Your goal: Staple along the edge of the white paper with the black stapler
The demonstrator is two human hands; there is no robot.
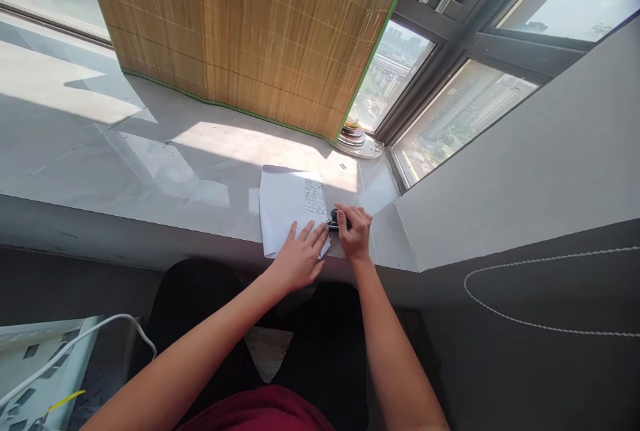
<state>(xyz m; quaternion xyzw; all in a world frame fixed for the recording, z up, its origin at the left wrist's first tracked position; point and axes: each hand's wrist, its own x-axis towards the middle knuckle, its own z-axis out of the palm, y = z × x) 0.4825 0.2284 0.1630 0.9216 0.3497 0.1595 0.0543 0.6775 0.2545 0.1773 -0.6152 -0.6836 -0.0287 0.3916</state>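
Observation:
A folded white paper sheet [280,208] lies on the pale window ledge, with a dark line pattern [315,196] printed near its right side. My left hand [299,258] rests flat on the paper's lower right part, fingers spread. At the paper's right edge is a small black stapler [334,224], partly covered by my fingers. My right hand [355,230] is closed over it, thumb and fingers bent. How far the stapler's jaws reach over the paper is too small to tell. Two short dark strips [343,166], perhaps staples, lie beyond the paper.
A bamboo blind [250,38] with green edging hangs over the back of the ledge [150,158]. A stack of round discs [354,134] stands in the window corner. The grey side wall [520,151] rises at right; a beaded cord [520,321] hangs there. A white cable [95,328] runs lower left.

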